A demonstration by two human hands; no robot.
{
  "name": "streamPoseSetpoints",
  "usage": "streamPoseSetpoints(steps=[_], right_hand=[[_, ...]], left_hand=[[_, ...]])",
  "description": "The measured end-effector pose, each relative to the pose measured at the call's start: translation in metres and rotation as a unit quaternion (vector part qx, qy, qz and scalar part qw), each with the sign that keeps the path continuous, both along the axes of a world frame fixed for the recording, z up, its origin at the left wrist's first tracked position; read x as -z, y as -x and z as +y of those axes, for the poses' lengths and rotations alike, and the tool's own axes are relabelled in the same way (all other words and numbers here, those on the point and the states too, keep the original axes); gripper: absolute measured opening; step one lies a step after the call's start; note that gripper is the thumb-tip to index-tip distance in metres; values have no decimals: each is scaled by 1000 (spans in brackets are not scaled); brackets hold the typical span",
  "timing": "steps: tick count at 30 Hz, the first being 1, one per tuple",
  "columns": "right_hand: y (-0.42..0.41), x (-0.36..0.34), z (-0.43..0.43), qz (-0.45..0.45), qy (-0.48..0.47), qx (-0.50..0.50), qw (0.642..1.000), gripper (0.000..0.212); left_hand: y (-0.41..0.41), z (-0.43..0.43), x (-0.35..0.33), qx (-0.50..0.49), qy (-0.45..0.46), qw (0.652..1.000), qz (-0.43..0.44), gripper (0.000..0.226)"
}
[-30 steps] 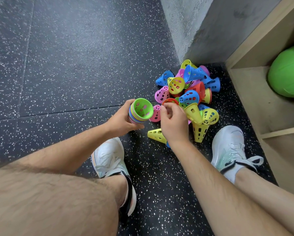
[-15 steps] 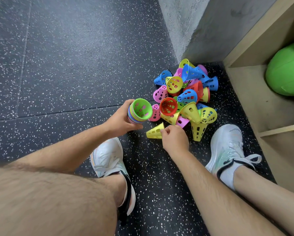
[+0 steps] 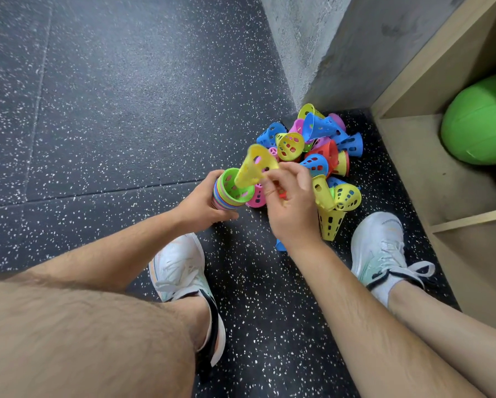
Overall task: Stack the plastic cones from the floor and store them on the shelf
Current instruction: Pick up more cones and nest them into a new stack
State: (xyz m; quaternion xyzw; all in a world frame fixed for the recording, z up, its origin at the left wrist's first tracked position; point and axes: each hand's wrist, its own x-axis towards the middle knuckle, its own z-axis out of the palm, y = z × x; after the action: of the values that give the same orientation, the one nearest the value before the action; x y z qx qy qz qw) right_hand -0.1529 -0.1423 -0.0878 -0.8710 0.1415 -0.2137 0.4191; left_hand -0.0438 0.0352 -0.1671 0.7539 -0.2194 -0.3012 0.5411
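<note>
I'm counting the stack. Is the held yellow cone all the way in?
Not yet. The yellow cone is tilted, only its tip in the stack; the right hand pinches it.

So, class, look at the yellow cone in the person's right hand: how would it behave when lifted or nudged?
Probably very light: the yellow cone is thin plastic full of holes, and the right hand holds it by fingertips. Likely fairly stiff, since it keeps its shape when pinched. On its side it may roll in a curve, being tapered.
</note>
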Motion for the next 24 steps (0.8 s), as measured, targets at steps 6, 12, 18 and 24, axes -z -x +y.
streamPoseSetpoints(steps=[6,12,18,24], right_hand=[[1,12,4,115,-6,-96,989,47],[36,32,-5,131,29,-23,991,17],[78,63,-20,265,36,-14,963,25],[67,66,-21,280,12,20,960,18]], left_hand=[[-1,3,3,-11,-1,1000,-10,93],[0,-3,2,14,-33,999,-26,89],[2,-6,4,52,-76,992,-86,92],[2,-6,2,47,-66,994,-79,83]])
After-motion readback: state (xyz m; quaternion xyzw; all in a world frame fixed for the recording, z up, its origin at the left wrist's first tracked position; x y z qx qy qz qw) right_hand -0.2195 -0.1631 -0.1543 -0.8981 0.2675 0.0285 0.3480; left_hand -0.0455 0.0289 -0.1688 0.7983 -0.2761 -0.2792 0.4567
